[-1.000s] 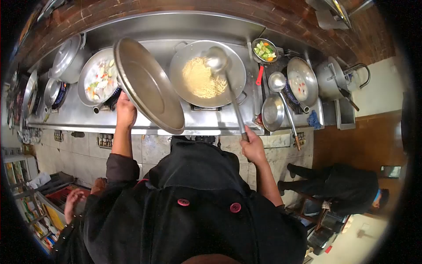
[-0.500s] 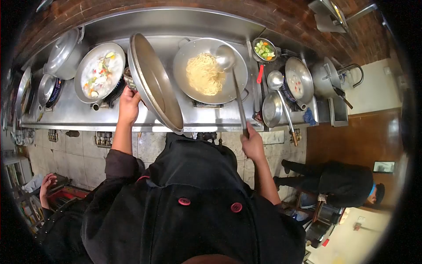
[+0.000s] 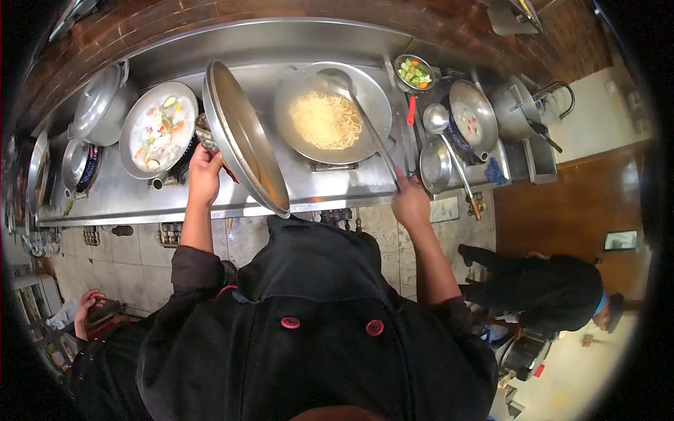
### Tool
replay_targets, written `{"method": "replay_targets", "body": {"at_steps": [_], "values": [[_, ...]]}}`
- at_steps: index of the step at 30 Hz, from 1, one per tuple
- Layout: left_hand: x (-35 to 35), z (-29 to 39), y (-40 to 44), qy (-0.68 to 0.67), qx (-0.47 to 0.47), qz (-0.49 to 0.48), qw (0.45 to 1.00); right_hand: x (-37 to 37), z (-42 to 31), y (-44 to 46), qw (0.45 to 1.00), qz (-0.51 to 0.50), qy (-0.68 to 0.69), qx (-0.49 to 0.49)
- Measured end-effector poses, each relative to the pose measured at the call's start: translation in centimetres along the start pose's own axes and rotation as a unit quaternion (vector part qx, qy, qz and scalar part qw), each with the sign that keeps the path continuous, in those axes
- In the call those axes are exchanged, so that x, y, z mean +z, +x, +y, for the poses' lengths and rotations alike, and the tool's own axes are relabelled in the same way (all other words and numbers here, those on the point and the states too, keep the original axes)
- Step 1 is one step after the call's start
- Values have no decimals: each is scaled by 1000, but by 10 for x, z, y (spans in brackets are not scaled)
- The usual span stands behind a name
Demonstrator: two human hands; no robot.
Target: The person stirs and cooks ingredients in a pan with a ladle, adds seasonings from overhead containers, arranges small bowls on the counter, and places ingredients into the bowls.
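My left hand [image 3: 204, 177] grips the handle of a large round metal lid [image 3: 246, 133], tilted on edge over the stove front. My right hand [image 3: 411, 203] is closed around the end of a long-handled ladle [image 3: 372, 128]. The ladle's bowl sits at the far side of a wide wok [image 3: 375, 95], beyond a mound of pale noodles [image 3: 326, 121]. Left of the lid, another pan [image 3: 130, 144] holds white liquid with chopped vegetables [image 3: 165, 126].
A small pan of cut vegetables [image 3: 414, 71] with a red handle stands right of the wok. Beside it are a second ladle [image 3: 449, 144], a metal bowl [image 3: 435, 168] and another wok [image 3: 484, 105]. A lidded pot [image 3: 105, 105] stands left. A co-worker [image 3: 554, 291] is at right; another person's hand [image 3: 88, 305] shows at left.
The ladle's bowl has moved to the far side of the wok, off the noodles' right edge. My right hand shifted slightly right. The lid stays tilted in my left hand.
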State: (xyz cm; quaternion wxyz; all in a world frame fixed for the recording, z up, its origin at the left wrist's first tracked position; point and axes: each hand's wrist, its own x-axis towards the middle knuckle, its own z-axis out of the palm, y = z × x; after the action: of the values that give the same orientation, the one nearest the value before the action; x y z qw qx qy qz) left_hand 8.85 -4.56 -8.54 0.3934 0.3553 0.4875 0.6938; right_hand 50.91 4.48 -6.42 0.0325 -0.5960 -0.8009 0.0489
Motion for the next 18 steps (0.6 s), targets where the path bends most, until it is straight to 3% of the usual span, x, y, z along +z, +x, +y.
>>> {"method": "replay_targets", "body": {"at_steps": [4, 8, 12, 15, 18], "values": [[5, -2, 9, 5, 2, 5, 1000, 20, -13, 11, 995, -88, 37, 32], [8, 3, 14, 1, -14, -15, 1000, -19, -14, -44, 991, -117, 32, 52], [20, 4, 30, 25, -3, -23, 999, -15, 1, -78, 990, -121, 61, 45], [46, 19, 47, 74, 10, -66, 995, 15, -2, -84, 993, -69, 69, 68], [72, 30, 73, 163, -1, -76, 984, 21, 6, -112, 976, 28, 208, 67]]}}
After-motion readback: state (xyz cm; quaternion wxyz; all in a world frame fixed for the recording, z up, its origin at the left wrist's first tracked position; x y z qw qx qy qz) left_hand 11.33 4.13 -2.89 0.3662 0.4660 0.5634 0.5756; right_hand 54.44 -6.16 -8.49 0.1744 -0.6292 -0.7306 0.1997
